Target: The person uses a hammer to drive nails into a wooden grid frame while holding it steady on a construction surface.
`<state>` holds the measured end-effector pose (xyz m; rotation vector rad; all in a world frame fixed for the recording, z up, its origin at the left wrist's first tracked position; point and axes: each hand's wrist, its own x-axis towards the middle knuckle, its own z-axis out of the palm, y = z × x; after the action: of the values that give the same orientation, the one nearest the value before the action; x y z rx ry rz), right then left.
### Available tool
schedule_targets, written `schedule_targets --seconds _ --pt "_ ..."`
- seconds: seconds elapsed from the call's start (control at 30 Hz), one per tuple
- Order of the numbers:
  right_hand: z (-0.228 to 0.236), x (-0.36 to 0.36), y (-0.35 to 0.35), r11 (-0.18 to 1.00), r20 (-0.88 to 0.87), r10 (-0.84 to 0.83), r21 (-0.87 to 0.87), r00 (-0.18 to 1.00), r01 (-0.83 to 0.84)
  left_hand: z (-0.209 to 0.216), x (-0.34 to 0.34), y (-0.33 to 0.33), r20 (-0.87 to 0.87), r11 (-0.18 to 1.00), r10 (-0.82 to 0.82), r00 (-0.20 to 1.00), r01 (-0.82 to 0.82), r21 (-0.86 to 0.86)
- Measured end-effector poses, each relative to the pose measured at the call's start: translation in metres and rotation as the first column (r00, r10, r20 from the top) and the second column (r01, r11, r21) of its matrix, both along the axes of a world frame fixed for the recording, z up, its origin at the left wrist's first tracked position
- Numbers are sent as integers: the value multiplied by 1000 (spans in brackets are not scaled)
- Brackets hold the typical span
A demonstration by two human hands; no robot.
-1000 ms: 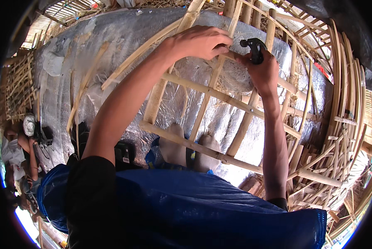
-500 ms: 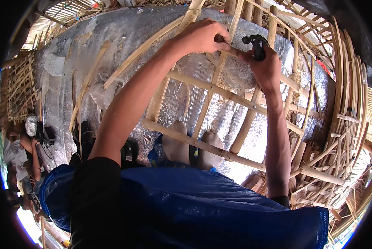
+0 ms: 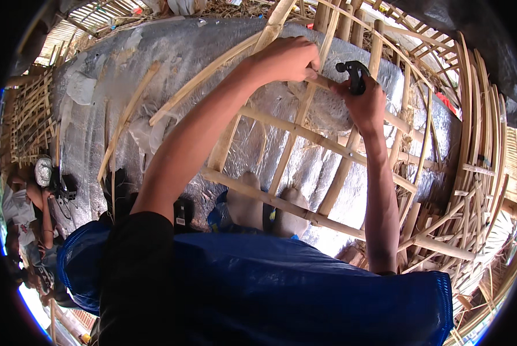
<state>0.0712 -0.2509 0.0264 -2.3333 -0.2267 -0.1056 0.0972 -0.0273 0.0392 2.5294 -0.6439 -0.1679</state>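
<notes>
A bamboo lattice frame [image 3: 328, 138] of crossing split slats lies in front of me. My left hand [image 3: 293, 57] is closed around the left end of its far bamboo crosspiece [image 3: 323, 82], near where an upright slat passes under. My right hand [image 3: 367, 104] grips a hammer [image 3: 356, 76] whose black head sticks up above the fist; the fingers also rest against the same crosspiece. The hammer's handle is mostly hidden by the hand. Whether a nail is between the left fingers is too small to tell.
Silvery foil sheeting [image 3: 195, 57] covers the ground beneath the lattice. Loose bamboo strips [image 3: 128, 118] lie to the left, and a bundle of long ones [image 3: 480, 115] stands at the right. Cut bamboo pieces pile up below that bundle. Another person [image 3: 30, 213] is at the far left.
My left fingers have curled tighter at the crosspiece, and the gap between them has gone. The hammer stays in my right hand. The whole view has shifted slightly.
</notes>
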Motion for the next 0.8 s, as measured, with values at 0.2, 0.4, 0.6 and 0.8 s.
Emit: schedule_targets --seconds 0.2,0.4,0.6,0.8 --pt "0 -1 -2 1000 -6 15 -13 1000 -15 -17 -2 5 -6 990 29 1000 -30 -139" --pt "4 -3 0 999 10 12 -36 1000 -11 -31 -11 7 185 970 54 981 -8 -244" --pt "1 -2 -1 1000 -16 6 -27 1000 -6 -28 -12 7 179 973 33 983 9 -231" --pt "8 0 -1 997 -56 39 -58 998 -43 -28 -18 2 211 986 63 975 -28 -165"
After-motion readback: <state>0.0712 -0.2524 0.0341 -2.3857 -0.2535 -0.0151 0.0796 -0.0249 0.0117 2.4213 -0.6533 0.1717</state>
